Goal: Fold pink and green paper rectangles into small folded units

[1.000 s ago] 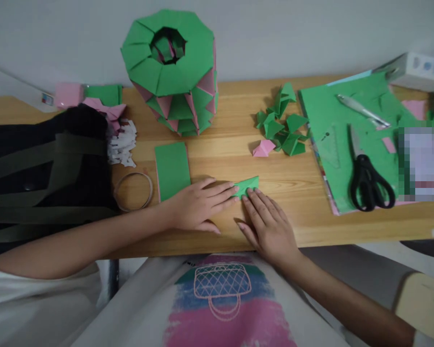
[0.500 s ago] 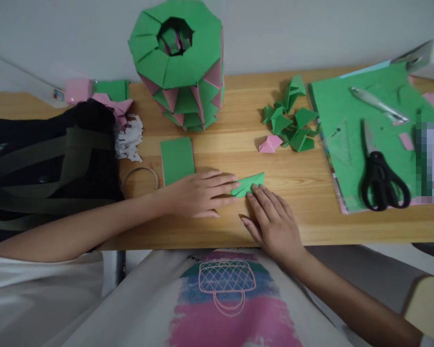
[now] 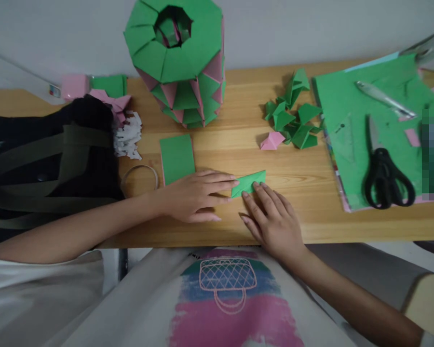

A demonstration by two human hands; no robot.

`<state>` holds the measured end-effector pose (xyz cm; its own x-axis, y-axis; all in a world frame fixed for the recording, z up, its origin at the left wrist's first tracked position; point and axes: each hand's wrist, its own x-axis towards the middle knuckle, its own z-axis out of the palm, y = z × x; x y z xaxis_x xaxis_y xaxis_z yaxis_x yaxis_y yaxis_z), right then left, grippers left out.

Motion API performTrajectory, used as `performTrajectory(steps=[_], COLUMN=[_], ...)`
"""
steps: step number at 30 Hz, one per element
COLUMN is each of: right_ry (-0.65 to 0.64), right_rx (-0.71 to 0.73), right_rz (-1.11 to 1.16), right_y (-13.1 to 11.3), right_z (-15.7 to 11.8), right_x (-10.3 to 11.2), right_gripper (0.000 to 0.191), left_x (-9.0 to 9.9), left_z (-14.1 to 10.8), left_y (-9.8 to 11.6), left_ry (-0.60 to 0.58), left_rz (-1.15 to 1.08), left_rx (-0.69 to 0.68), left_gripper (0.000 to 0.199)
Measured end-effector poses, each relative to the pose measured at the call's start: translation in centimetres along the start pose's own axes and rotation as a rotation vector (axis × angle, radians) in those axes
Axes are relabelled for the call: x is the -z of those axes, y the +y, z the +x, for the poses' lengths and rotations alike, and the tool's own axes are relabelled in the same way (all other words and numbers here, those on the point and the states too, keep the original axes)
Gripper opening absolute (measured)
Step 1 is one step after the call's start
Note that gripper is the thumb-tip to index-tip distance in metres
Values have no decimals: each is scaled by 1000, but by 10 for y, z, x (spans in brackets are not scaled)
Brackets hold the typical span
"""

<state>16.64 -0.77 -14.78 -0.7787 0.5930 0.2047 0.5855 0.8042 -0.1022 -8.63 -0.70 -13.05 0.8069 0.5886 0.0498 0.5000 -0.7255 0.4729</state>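
A small folded green paper [image 3: 249,182] lies flat on the wooden table, slanting up to the right, with a diagonal crease line on it. My left hand [image 3: 197,196] rests on the table with its fingers stretched out, their tips touching the paper's left end. From the lower right, my right hand [image 3: 275,217] lies palm down with fingers spread, its fingertips pressing on the paper's lower edge. Beyond my left hand is a stack of green paper rectangles [image 3: 177,159] with a pink edge showing beneath.
A green and pink folded-paper tower [image 3: 191,58] stands at the back. Several green folded pieces [image 3: 304,132] and a pink one [image 3: 272,140] lie right of it. Black-handled scissors [image 3: 383,180] and a cutter knife [image 3: 385,99] rest on green sheets [image 3: 332,91]. A dark bag [image 3: 47,164] sits left.
My right fingers have shifted slightly along the paper's lower edge, with one fingertip moving left and down. My left thumb has dropped a little. The camera view has tilted slightly.
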Motion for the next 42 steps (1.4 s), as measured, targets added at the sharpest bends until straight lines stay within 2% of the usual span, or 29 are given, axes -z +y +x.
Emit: performTrajectory(steps=[4, 7, 13, 17, 28, 34, 42], right_ry=[10, 6, 8, -8, -27, -24, 2], right_rx=[-1, -7, -7, -14, -6, -49, -89], right_rz=[-1, -3, -11, -5, -18, -48, -141], right_y=[0, 0, -2, -2, -3, 13, 31], right_z=[-1, -2, -2, -3, -1, -5, -13], right_x=[-1, -2, -3, -3, 3, 6, 10], right_gripper=[41, 41, 42, 44, 48, 46, 47], left_x=[2, -1, -12, -15, -19, -19, -20], left_z=[-2, -2, -1, -2, 0, -2, -2], left_y=[1, 2, 4, 4, 9, 11, 12], left_ry=[41, 63, 36, 9, 44, 49, 32], left_rz=[25, 62, 140, 181, 269, 267, 288], left_rx=[-9, -13, 29, 49, 36, 76, 67], left_gripper=[32, 39, 55, 55, 58, 50, 51])
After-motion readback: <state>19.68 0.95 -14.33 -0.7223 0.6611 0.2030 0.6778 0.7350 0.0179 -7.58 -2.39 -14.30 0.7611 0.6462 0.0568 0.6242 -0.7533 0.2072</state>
